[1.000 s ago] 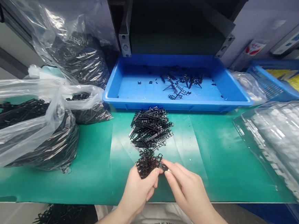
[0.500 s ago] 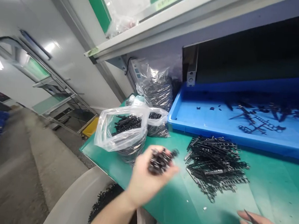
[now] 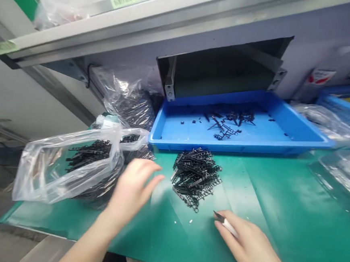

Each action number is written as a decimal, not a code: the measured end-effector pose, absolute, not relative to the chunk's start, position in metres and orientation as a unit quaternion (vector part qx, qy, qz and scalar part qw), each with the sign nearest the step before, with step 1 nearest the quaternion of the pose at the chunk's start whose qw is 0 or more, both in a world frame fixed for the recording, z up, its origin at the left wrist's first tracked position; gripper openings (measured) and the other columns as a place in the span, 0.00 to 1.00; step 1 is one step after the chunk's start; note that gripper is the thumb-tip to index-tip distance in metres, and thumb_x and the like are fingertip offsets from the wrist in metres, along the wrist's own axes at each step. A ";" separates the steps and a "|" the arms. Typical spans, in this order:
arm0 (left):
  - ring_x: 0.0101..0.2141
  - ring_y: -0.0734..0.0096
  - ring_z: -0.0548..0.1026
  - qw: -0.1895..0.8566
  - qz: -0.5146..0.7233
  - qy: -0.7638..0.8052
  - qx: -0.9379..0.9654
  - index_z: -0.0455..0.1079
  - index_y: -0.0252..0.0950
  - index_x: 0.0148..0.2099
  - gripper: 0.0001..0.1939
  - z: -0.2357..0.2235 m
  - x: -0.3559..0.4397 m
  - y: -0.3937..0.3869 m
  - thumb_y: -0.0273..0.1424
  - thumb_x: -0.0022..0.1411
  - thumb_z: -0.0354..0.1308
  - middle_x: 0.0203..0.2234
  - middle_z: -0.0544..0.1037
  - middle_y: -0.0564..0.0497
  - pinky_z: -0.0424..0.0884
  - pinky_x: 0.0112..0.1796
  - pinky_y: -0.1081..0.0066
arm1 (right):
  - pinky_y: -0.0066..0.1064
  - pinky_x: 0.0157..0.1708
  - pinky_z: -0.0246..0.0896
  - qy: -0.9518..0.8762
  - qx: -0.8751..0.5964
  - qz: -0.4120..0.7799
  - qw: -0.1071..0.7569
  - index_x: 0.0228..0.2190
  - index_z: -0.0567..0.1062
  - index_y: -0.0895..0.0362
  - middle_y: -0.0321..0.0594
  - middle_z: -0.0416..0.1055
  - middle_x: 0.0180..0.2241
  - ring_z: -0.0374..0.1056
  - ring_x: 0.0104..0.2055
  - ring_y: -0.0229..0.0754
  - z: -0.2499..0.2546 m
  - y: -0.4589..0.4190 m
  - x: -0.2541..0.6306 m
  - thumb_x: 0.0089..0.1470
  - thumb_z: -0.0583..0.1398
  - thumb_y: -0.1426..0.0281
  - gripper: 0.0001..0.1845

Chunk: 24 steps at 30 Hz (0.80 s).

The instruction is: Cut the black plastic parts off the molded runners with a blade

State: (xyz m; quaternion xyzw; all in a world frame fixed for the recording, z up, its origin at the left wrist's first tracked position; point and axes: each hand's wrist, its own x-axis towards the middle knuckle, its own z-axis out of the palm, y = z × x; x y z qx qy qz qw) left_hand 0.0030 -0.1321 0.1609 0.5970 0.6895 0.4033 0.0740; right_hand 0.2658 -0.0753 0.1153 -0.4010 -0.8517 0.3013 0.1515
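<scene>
A pile of small black plastic parts [image 3: 196, 177] lies on the green mat [image 3: 257, 202] in front of a blue tray [image 3: 299, 130]. My left hand [image 3: 132, 186] hovers over the mat between that pile and a clear bag of black parts [image 3: 69, 165]; its fingers are stretched out and nothing shows in it, though it is blurred. My right hand [image 3: 246, 241] rests on the mat below the pile, fingers closed on a thin white-handled tool with a dark tip [image 3: 225, 223].
The blue tray holds a few loose black parts [image 3: 227, 123] under a dark hood [image 3: 222, 70]. More clear bags [image 3: 129, 97] stand behind the left bag. Plastic-covered items [image 3: 338, 168] and a blue basket [image 3: 346, 106] sit at right. A metal shelf [image 3: 141, 19] runs overhead.
The handful of black parts my left hand held is gone; the hand is now open and has moved toward the pile. The view has swung back right. My right hand still holds the tool.
</scene>
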 end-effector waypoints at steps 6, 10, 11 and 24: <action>0.36 0.60 0.70 0.036 0.104 0.632 0.767 0.69 0.39 0.41 0.12 0.123 0.048 -0.100 0.21 0.58 0.48 0.37 0.72 0.44 0.69 0.31 0.66 | 0.31 0.25 0.66 -0.824 -0.421 0.348 0.152 0.33 0.72 0.52 0.36 0.77 0.28 0.73 0.27 0.45 0.117 -0.083 0.272 0.57 0.49 0.66 0.12; 0.34 0.61 0.70 0.027 0.125 0.634 0.763 0.68 0.36 0.36 0.09 0.129 0.047 -0.108 0.24 0.61 0.47 0.33 0.73 0.45 0.68 0.31 0.66 | 0.32 0.27 0.66 -0.802 -0.431 0.383 0.155 0.33 0.73 0.52 0.38 0.77 0.29 0.73 0.29 0.46 0.120 -0.082 0.269 0.57 0.49 0.65 0.13; 0.34 0.62 0.71 0.032 0.145 0.632 0.761 0.68 0.36 0.36 0.09 0.129 0.047 -0.114 0.25 0.62 0.47 0.33 0.73 0.46 0.69 0.32 0.66 | 0.33 0.29 0.66 -0.796 -0.433 0.391 0.161 0.34 0.73 0.53 0.39 0.77 0.31 0.73 0.30 0.46 0.120 -0.082 0.267 0.56 0.50 0.65 0.13; 0.21 0.74 0.71 0.640 0.318 0.567 0.409 0.60 0.37 0.38 0.07 0.129 0.093 -0.146 0.28 0.55 0.53 0.23 0.71 0.54 0.68 0.19 0.75 | 0.28 0.28 0.62 -0.712 -0.395 0.558 0.157 0.29 0.72 0.56 0.34 0.72 0.24 0.68 0.27 0.39 0.135 -0.076 0.251 0.53 0.53 0.68 0.09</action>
